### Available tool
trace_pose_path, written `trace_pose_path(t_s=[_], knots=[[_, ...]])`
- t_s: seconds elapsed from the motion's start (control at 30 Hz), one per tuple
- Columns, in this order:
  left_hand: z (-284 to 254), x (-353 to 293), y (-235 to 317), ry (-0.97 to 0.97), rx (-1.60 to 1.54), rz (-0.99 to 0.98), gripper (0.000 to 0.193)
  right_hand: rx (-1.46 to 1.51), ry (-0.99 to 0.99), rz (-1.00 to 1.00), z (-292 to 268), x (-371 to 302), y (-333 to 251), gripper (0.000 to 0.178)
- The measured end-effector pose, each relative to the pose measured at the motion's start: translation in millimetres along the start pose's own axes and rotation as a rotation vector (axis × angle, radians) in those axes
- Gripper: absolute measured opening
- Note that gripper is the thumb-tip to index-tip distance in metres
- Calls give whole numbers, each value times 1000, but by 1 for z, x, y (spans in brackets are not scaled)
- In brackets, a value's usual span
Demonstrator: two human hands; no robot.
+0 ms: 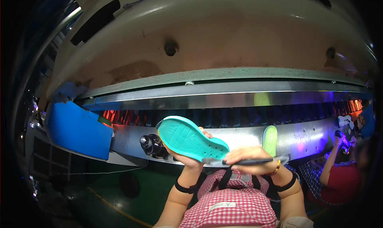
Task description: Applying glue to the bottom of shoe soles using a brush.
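One lime-green sole [270, 139] just beyond right hand [250, 154]

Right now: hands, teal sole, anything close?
Left hand gripping teal shoe sole. Right hand holding black-handled tool near sole's perforated end. Lime sole just beyond right hand.

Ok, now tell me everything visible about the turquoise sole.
The sole is foot-shaped and rubbery-looking, with a raised rim, molded marks near its upper-left end and small holes toward its lower-right end. The left hand holds it slanted, inner face toward the camera, before the metal surface. A blurred tool meets or nears its lower edge; contact is unclear.
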State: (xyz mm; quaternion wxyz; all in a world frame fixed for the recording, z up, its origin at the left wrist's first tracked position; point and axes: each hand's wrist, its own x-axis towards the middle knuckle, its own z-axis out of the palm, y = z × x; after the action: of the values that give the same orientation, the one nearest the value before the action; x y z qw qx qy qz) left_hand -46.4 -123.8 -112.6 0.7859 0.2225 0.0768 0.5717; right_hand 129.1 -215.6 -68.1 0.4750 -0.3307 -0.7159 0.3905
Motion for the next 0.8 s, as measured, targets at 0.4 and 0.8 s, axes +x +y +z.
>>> trace_pose_path(t_s=[0.4,0.8], knots=[[5,6,8,-113,103,1,98,225,-10,26,-11,-8,8,19],[-13,-22,3,-98,99,-347,60,307,115,333,3,-3,-10,19]])
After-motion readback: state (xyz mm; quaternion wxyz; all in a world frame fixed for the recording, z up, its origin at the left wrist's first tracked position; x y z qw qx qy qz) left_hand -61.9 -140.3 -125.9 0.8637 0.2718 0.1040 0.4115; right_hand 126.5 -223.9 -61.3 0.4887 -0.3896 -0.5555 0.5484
